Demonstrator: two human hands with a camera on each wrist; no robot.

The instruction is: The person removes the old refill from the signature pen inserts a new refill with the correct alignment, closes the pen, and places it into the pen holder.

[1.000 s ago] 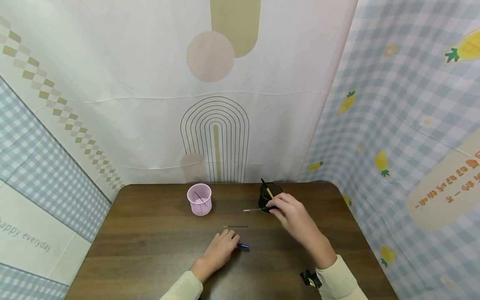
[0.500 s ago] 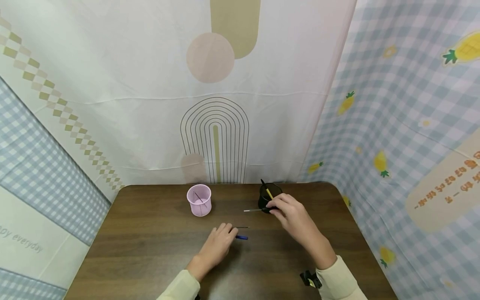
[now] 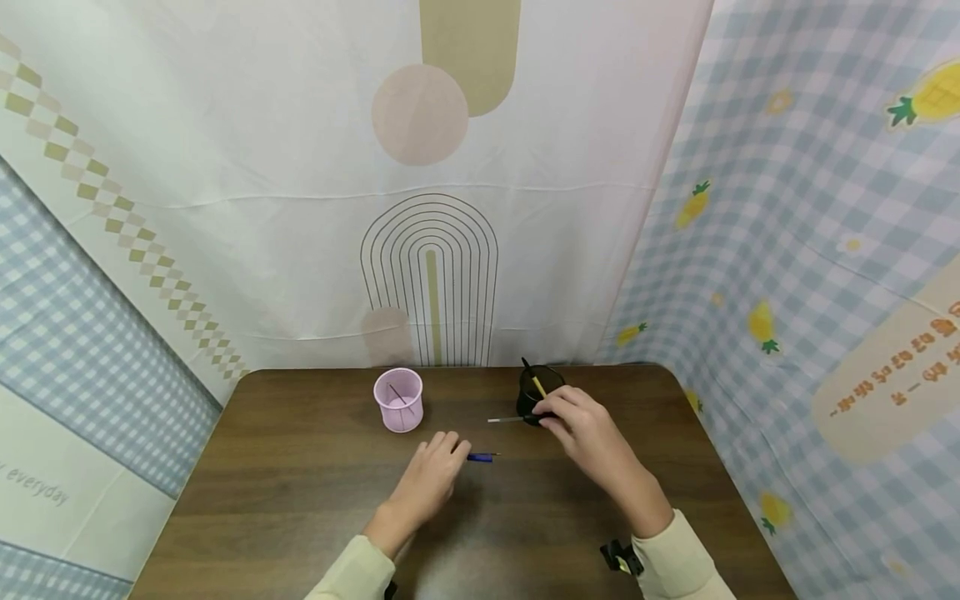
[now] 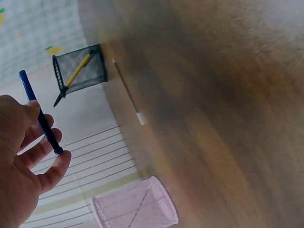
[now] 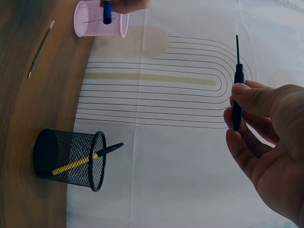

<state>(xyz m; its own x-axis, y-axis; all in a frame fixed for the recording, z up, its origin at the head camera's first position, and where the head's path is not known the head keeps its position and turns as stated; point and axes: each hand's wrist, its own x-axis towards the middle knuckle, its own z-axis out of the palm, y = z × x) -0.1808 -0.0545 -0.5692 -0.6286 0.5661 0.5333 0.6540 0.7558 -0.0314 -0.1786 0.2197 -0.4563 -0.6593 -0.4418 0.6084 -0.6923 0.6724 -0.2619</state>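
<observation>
My left hand (image 3: 427, 475) pinches a blue pen barrel (image 4: 45, 126) between thumb and fingers, raised above the table. My right hand (image 3: 585, 429) holds a black pen grip section (image 5: 239, 85) with a thin refill, pale at its end, sticking out of it. In the head view the refill points left, in front of the black mesh pen cup (image 3: 528, 406). A loose pen refill (image 4: 127, 90) lies on the table between the two cups; the blue barrel partly covers it in the head view. The pink mesh pen cup (image 3: 397, 417) has a thin refill inside.
A yellow and black pen (image 5: 76, 164) leans in the black cup. Both cups stand near the back edge of the brown wooden table (image 3: 300, 467). Printed cloth hangs behind the table and at its sides. A black clip-like object (image 3: 621, 557) is beside the right sleeve.
My left hand has lifted and moved away from me, toward the pink cup, carrying the blue barrel over the loose refill. The right hand has stayed in place with its pen part.
</observation>
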